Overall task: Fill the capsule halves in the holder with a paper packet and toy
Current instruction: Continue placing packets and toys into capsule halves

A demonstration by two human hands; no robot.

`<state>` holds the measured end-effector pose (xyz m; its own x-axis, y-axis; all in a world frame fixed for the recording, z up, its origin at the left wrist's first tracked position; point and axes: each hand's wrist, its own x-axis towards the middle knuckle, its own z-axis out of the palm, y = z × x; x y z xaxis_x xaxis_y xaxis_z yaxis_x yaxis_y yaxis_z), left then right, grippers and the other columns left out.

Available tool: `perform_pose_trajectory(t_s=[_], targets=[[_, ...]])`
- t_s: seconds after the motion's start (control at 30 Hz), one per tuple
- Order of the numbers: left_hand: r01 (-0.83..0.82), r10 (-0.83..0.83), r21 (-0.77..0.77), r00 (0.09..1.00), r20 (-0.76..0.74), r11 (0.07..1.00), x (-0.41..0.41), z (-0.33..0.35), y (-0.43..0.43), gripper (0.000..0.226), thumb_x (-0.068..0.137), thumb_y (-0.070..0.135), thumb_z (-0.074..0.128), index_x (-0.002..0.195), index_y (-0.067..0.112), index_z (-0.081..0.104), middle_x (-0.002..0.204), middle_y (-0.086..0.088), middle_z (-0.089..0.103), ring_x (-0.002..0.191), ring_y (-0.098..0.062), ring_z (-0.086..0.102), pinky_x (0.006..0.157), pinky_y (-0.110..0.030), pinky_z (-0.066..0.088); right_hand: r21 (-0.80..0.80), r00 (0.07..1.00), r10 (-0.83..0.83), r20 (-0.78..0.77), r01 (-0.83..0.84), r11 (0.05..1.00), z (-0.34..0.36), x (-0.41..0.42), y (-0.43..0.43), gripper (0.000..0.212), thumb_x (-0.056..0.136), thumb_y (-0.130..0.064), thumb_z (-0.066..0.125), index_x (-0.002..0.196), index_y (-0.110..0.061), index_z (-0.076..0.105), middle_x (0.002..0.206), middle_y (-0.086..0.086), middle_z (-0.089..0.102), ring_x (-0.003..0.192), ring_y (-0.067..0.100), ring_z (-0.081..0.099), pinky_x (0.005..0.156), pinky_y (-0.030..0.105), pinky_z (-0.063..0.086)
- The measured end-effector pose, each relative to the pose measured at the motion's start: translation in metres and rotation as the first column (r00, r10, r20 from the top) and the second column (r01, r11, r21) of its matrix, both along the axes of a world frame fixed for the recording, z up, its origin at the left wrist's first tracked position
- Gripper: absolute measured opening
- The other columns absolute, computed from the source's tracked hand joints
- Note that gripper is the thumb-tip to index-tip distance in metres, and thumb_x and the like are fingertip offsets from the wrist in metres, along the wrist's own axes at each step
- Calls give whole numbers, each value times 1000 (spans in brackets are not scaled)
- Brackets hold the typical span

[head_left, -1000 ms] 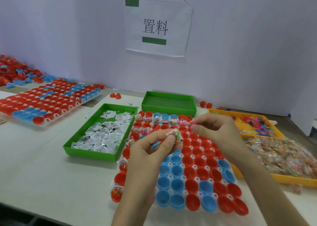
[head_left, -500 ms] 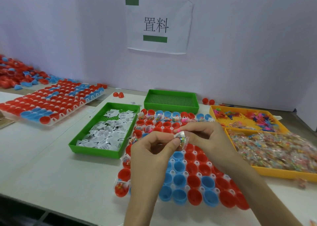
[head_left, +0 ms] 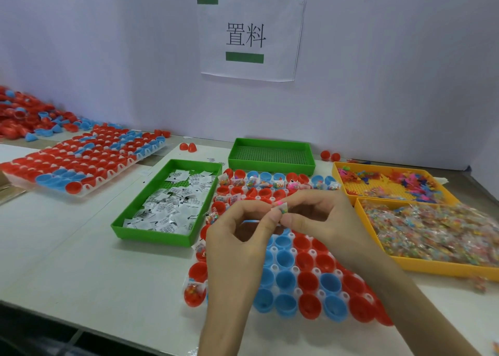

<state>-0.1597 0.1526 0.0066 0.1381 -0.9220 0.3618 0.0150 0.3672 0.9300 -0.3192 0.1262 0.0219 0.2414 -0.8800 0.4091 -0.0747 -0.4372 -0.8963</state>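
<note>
The holder [head_left: 274, 268] lies under both hands, and its near capsule halves [head_left: 285, 279] are empty; only the far rows and the left edge carry fillings. The left hand [head_left: 237, 237] and the right hand [head_left: 324, 220], apart one second ago, have come together above it. Both now pinch one small toy packet [head_left: 282, 209] between their fingertips. I judge it goes into a half next.

One wide-angle view, worn on the head, looks forward and down from close behind the left grip [head_left: 237, 237] and right grip [head_left: 324, 220], whose forearms enter at the bottom edge. The toy packet [head_left: 282, 209] they pinch sits near frame centre. Beyond the grips the bench [head_left: 81, 261] runs to the wall [head_left: 378, 85]; a green tray [head_left: 151, 232] lies left of them, a yellow tray [head_left: 432, 269] right.
</note>
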Motion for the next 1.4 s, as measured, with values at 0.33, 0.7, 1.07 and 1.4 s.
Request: perform_pose_trajectory(t_s=[0.33,0.7,1.07,1.4], targets=[[214,-177,175,962,-207,961,13,5,4,9,77,6,78,84,12,79,77,-12,75,70,-20,74,65,-19,55,-68,1000,-20,22,22,997,0,5,6,12,71,-10,82,78,-8,73,79,6,78,73,21,76,65,21,58],[306,-276,111,574,771,945,55,45,-9,13,81,15,81,88,27,78,80,16,75,81,2,69,78,-16,54,-197,972,2,-236,-50,979,-12,11,8,23,74,-1,84,82,-19,72,79,-9,74,74,13,73,71,18,55],[122,-81,10,594,801,993,80,37,-83,5,78,26,84,79,27,79,73,18,74,75,5,68,71,1,42,-367,928,-326,-180,244,898,-6,-7,-6,22,82,4,76,84,-17,74,73,-7,70,68,10,66,68,21,52],[48,-62,45,452,890,998,73,3,-101,5,77,31,84,80,32,79,84,17,75,84,1,66,87,-32,54,-344,930,-326,-172,253,904,-8,-10,-8,17,83,3,75,84,-14,73,68,-1,69,63,17,65,64,26,54]])
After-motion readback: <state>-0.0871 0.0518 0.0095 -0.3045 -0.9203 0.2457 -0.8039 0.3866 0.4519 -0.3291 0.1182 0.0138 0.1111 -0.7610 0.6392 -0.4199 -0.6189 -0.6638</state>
